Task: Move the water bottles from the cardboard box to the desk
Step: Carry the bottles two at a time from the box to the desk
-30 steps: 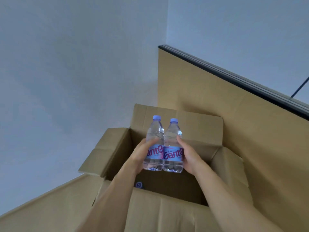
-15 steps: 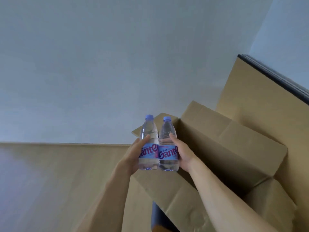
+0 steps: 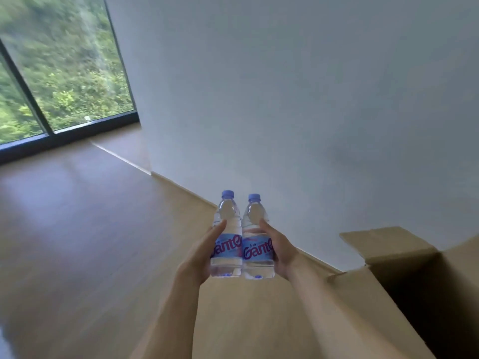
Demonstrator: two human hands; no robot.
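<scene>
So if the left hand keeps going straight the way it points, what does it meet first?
Probably the white wall; the left hand, holding its water bottle, has open air ahead, though depth is unclear.

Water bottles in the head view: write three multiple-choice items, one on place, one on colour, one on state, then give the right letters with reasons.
1. Where is the cardboard box?
A. lower right of the view
B. under the window
C. upper left of the view

2. What colour are the caps of the water bottles?
A. red
B. pale purple-blue
C. black

3. How are the bottles held?
A. lying on the floor
B. both in one hand
C. upright, side by side, between two hands

Key: 1 A, its open flaps fill the lower right. 2 B, both caps are that colour. 3 C, the left hand grips one and the right hand the other.
</scene>
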